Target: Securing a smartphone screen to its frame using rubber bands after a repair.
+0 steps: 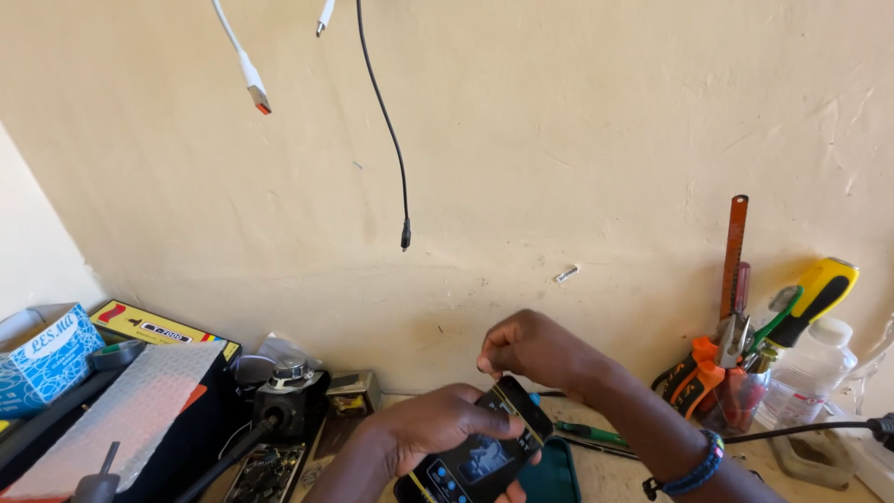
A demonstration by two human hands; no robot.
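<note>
1. At the far left, a blue-and-white patterned tissue box [42, 359] sits beside a sheet of bubble wrap [116, 410] that lies over a black case.
2. Behind the bubble wrap, a flat yellow box [163, 329] leans near the cream wall [577, 140].
3. Above, a white cable with a flat plug [250, 79] hangs down the wall, and a thin black cable [396, 149] dangles just to its right, its plug end loose in the air.
4. A black tool with a metal cap [289, 391] stands on the desk [615, 475], with a bare green circuit board [268, 473] lying in front of it.
5. The left hand [438, 430] cups a black smartphone [480, 456] from below and the side; its grip is wrapped around the phone's body, thumb laid along the edge.
6. The smartphone is tilted, low in the middle of the view, above a dark teal pouch [551, 475] on the desk.
7. The right hand [535, 352] meets the phone's top corner; its grip is narrow, fingertips pinched together at that corner. I cannot tell what, if anything, sits between them. A blue beaded bracelet [694, 470] circles that wrist.
8. Right of the hands, a green-handled screwdriver [591, 431] lies on the desk.
9. Further right, a holder of tools [745, 373] carries orange-handled pliers, a hacksaw blade and a yellow-handled screwdriver [819, 293].
10. A clear plastic bottle [810, 373] stands at the far right.
</note>
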